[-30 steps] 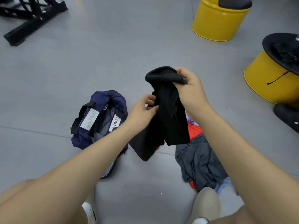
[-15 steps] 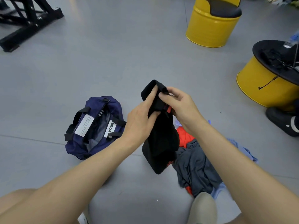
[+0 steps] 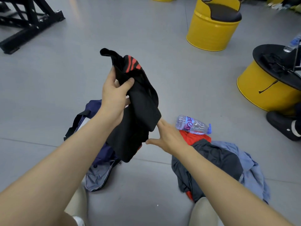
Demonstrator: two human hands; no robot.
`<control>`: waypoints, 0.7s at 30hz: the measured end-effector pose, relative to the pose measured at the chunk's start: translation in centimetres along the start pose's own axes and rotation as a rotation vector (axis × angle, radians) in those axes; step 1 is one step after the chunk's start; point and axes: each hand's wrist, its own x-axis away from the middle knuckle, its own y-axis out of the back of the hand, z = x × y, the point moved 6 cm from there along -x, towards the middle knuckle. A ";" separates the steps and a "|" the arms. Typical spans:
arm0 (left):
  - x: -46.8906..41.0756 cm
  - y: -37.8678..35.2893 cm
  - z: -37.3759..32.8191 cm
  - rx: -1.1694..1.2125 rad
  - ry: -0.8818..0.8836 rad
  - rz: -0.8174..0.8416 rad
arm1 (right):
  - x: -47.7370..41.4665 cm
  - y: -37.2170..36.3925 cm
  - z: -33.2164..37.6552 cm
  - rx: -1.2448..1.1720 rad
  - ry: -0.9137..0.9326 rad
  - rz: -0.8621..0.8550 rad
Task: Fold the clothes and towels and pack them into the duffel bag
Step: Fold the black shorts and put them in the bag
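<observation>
A black garment with red stripes (image 3: pixel 138 103) hangs in the air above the floor, held up by my left hand (image 3: pixel 116 93), whose thumb and fingers grip its upper part. My right hand (image 3: pixel 167 137) is lower, fingers straight and spread, its fingertips touching the garment's lower right edge. The navy duffel bag (image 3: pixel 96 159) lies open on the floor behind my left forearm, partly hidden by the garment. A pile of clothes (image 3: pixel 216 162), dark grey, red and light blue, lies on the floor under my right forearm.
A clear plastic water bottle (image 3: pixel 193 124) lies on the floor by the pile. Two yellow drum stools (image 3: pixel 210 31) (image 3: pixel 267 88) stand at the back right, one with a black top. A black metal frame (image 3: pixel 29 22) is at the far left. A dark shoe (image 3: pixel 285 126) sits at the right.
My right hand has let go of the garment's top and dropped to its lower edge. My left hand has raised the garment, showing its red stripes. The view has tilted up.
</observation>
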 end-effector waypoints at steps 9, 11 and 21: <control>-1.4 1.7 1.3 0.254 0.138 -0.129 | -1.6 -3.0 0.5 -0.112 -0.101 -0.060; -1.9 1.8 1.9 0.154 0.115 -0.062 | -1.5 -2.8 0.6 -0.152 -0.132 -0.006; 4.9 -0.5 7.0 -1.203 -0.140 0.335 | -1.3 0.9 0.9 -0.509 -0.227 -0.215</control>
